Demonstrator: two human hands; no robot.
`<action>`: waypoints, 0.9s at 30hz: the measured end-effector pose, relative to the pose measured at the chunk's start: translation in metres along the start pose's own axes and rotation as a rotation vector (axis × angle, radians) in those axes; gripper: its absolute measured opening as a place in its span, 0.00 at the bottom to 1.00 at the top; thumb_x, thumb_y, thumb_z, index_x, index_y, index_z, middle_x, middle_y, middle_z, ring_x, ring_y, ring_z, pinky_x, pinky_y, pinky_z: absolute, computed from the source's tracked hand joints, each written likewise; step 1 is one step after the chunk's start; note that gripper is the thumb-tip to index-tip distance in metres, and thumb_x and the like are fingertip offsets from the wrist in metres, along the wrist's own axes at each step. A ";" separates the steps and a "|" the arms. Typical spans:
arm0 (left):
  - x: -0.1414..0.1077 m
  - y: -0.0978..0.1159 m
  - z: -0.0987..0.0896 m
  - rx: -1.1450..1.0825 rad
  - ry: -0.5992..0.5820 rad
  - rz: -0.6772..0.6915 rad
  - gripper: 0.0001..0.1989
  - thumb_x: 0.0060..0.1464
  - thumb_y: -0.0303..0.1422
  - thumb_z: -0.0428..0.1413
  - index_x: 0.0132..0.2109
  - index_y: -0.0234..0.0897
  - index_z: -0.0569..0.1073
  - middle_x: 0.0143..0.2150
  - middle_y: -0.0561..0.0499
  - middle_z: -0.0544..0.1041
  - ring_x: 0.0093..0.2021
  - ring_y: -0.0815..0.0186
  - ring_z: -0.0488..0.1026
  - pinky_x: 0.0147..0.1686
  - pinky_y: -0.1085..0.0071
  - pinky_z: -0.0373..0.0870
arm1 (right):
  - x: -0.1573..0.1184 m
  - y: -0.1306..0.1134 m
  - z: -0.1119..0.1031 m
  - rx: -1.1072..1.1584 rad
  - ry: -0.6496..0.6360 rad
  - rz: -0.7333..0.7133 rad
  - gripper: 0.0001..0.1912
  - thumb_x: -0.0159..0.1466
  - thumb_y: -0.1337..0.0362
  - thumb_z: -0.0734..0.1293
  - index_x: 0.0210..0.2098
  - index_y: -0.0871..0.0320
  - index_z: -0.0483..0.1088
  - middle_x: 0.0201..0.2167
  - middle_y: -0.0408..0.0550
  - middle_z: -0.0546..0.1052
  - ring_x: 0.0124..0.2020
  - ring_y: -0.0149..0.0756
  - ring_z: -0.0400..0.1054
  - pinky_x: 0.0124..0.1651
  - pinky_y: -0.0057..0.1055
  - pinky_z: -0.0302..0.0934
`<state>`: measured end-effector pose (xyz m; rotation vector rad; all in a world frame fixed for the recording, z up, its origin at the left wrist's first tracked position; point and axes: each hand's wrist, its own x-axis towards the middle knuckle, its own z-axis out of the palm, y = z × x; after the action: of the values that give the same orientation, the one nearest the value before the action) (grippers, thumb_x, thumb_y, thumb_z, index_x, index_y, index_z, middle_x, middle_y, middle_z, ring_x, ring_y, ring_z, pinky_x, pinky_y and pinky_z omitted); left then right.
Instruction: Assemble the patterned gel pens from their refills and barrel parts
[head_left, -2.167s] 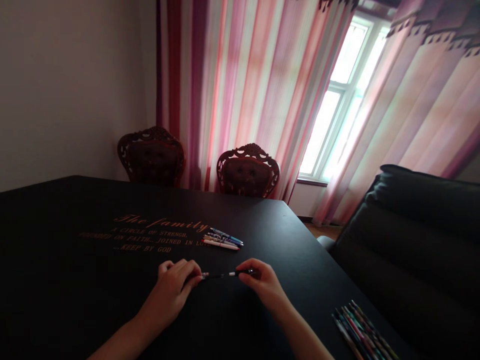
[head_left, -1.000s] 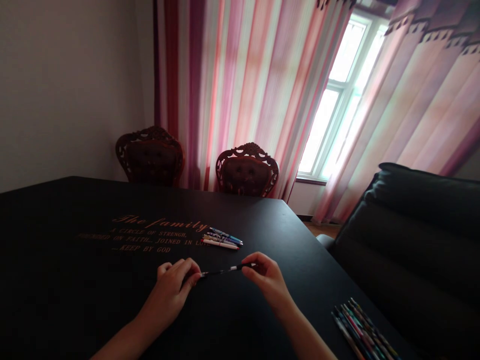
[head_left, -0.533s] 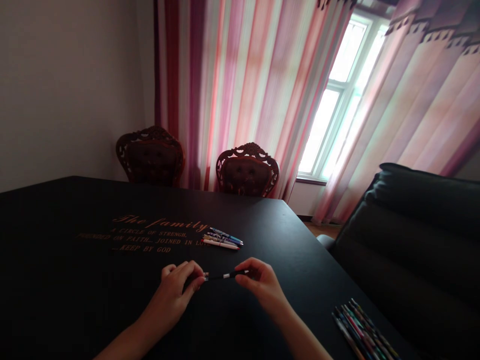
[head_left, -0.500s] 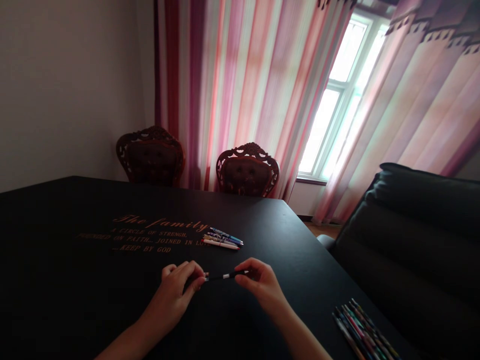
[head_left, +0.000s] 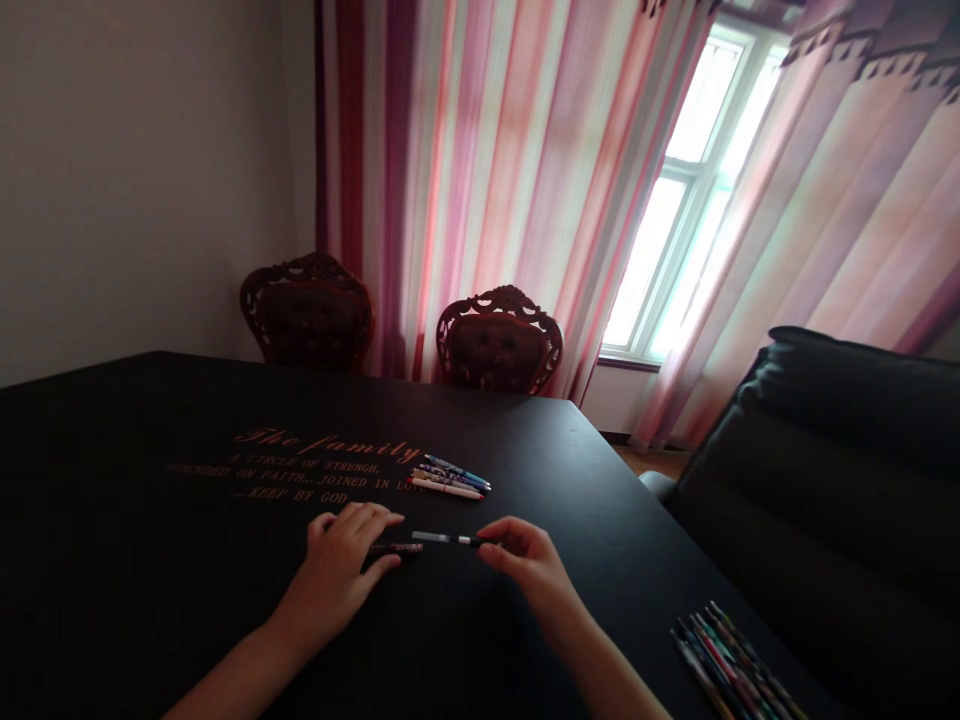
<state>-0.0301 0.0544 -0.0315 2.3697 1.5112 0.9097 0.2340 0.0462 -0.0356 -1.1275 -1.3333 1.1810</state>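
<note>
My right hand [head_left: 523, 550] pinches a black pen section [head_left: 475, 541] between thumb and fingers. A translucent refill tube [head_left: 431, 537] sticks out of it to the left. Across from it, my left hand [head_left: 341, 550] is open, its thumb and index finger spread apart. Between them, a dark patterned pen barrel [head_left: 405, 548] lies at the table surface, its left part hidden by the hand. The tube's free end is just above the barrel's right end, apart from it.
Beyond my hands several pens [head_left: 450, 480] lie bunched on the black table [head_left: 225, 600], by gold lettering. More pens [head_left: 731, 660] lie side by side near its right edge. A black leather seat [head_left: 847, 500] stands right; two carved chairs [head_left: 499, 345] stand behind.
The refill tube has come out of the patterned barrel and shows its whole translucent length. My left fingers have spread away from the barrel. My right hand still grips the black section.
</note>
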 end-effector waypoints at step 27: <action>0.004 0.015 -0.008 -0.414 -0.110 -0.087 0.07 0.59 0.35 0.53 0.38 0.41 0.74 0.35 0.52 0.77 0.36 0.61 0.75 0.39 0.68 0.70 | 0.003 -0.013 -0.016 -0.278 0.023 -0.115 0.10 0.52 0.61 0.74 0.34 0.56 0.79 0.30 0.45 0.78 0.30 0.37 0.67 0.36 0.32 0.61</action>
<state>-0.0219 0.0497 -0.0169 2.0087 1.2326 0.9472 0.2493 0.0491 -0.0221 -1.2369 -1.5572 0.9157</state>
